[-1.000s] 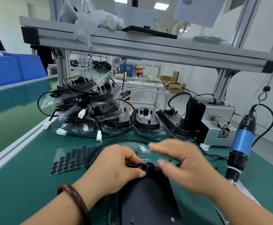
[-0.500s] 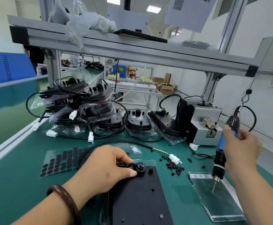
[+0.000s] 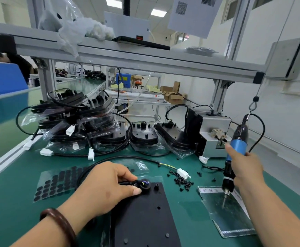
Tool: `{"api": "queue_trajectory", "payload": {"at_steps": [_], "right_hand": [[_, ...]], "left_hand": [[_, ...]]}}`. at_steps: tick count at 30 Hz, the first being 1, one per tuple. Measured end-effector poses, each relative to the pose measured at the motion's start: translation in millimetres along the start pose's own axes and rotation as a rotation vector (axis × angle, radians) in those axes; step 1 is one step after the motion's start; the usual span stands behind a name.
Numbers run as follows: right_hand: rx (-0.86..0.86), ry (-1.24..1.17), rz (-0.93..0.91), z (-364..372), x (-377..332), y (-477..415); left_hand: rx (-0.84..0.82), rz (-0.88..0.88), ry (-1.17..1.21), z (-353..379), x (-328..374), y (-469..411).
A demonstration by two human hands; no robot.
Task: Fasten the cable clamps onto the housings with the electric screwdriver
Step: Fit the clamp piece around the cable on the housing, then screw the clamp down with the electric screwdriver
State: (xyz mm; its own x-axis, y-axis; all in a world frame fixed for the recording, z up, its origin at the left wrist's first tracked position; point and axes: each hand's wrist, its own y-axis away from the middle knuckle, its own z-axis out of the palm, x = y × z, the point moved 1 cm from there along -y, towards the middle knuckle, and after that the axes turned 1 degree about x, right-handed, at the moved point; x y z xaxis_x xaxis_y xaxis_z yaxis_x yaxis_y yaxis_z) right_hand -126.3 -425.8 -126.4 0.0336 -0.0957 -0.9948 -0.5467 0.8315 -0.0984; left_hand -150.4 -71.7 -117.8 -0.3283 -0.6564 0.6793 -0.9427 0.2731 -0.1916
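- The housing (image 3: 142, 216), a flat black plate with small holes and pegs, lies on the green mat (image 3: 11, 216) right in front of the person.
- The clamp (image 3: 144, 184), a round black piece with coloured wires showing inside it, sits on the far left corner of the housing.
- The left hand (image 3: 106, 186) lies over the housing's far left edge. Its thumb and curled fingers pinch the clamp where the cable (image 3: 113, 158) enters it. A dark bracelet (image 3: 60, 221) is on that wrist.
- The cable loops away beyond the housing and ends in a white plug (image 3: 183, 172) past its far right corner.
- The right hand (image 3: 247, 168) is well to the right of the housing, its fingers wrapped round the screwdriver (image 3: 238, 147), index finger lying along the blue band.
- The screwdriver hangs from a hook and stands nearly upright. Its bit points down at a clear bag (image 3: 229, 214) lying just right of the housing.
- A white strip on the bag carries printed characters, too blurred to read.
- Loose black screws (image 3: 183, 182) lie between the housing and the bag, near the plug.
- A sheet of black pads (image 3: 54, 184) lies left of the housing.
- A pile of bagged housings (image 3: 77, 122) with white plugs stands beyond the housing, and a grey box (image 3: 215, 136) stands beyond it to the right.
- A paper with 1 QR code (image 3: 181, 7) hangs high above the housing. No brand can be read.
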Motion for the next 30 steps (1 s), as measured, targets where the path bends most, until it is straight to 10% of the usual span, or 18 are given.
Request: {"api": "queue_trajectory", "payload": {"at_steps": [10, 30], "right_hand": [[-0.145, -0.166, 0.192, 9, 4, -15], [-0.676, -0.782, -0.058, 71, -105, 134]], "left_hand": [[-0.015, -0.017, 0.03, -1, 3, 0], [-0.003, 0.003, 0.048, -1, 2, 0]]}}
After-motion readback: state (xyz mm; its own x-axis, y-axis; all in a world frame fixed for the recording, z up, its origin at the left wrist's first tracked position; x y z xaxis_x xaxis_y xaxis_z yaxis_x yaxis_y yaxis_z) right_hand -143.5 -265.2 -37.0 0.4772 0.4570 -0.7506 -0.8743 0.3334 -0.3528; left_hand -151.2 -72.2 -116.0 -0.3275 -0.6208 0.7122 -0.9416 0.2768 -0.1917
